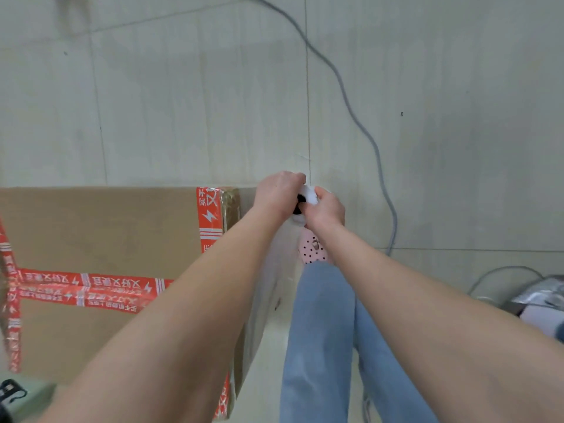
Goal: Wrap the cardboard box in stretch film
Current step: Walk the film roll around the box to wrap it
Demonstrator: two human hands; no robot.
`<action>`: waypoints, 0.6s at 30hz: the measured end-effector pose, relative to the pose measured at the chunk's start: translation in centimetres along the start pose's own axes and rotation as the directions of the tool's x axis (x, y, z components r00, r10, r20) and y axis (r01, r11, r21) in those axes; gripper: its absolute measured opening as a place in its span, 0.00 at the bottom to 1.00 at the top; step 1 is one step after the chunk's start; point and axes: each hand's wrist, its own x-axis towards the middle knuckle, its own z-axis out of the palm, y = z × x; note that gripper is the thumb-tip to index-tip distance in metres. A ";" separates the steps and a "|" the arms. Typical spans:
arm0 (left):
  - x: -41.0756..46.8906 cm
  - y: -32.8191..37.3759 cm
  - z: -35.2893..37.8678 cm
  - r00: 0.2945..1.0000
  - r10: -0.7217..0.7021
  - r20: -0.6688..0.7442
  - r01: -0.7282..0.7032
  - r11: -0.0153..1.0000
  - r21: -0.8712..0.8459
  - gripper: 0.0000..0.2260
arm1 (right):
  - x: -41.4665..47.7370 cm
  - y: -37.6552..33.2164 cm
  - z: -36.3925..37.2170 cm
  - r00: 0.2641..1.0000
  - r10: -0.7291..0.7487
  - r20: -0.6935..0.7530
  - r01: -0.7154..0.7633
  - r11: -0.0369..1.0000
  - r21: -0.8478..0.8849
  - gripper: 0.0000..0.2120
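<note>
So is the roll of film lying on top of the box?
No, both hands hold the film roll in the air, off the box's right edge.

The light is soft, even and fairly bright, with a cool greenish-grey cast over the floor [427, 87]. Shadows are faint: a broad pale one lies on the tiles just beyond the far edge of the box [106, 239], and no hard edges show anywhere. There is no strong glare, only a dull sheen on the film along the box's right side. The whole picture is slightly soft, and the wide lens bends lines, so the forearms swell toward the near edge. The silver bundle [540, 294] at the right edge is smeared and unclear.
</note>
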 end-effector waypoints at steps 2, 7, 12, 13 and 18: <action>0.7 -0.1 -0.6 1.000 0.010 0.012 -0.011 1.000 0.022 0.13 | 0.4 -0.6 -0.3 1.000 -0.008 -0.003 0.008 0.999 -0.036 0.09; 1.9 -1.1 -1.8 0.999 -0.005 0.046 0.009 0.997 -0.081 0.10 | 1.0 -2.3 -0.8 0.999 -0.042 -0.026 0.036 0.982 -0.184 0.07; 2.6 -2.5 -2.8 0.998 -0.069 0.011 0.070 0.975 -0.213 0.08 | 1.7 -5.0 -0.7 0.985 -0.128 -0.115 0.074 0.919 -0.387 0.14; 2.8 -2.9 -3.0 0.996 -0.090 0.001 0.088 0.971 -0.221 0.07 | 2.0 -5.6 -0.6 0.983 -0.146 -0.112 0.087 0.905 -0.417 0.17; 3.4 -5.8 -3.5 0.976 -0.217 0.017 0.216 0.956 -0.199 0.08 | 2.4 -8.1 0.8 0.985 -0.148 -0.094 0.101 0.917 -0.386 0.20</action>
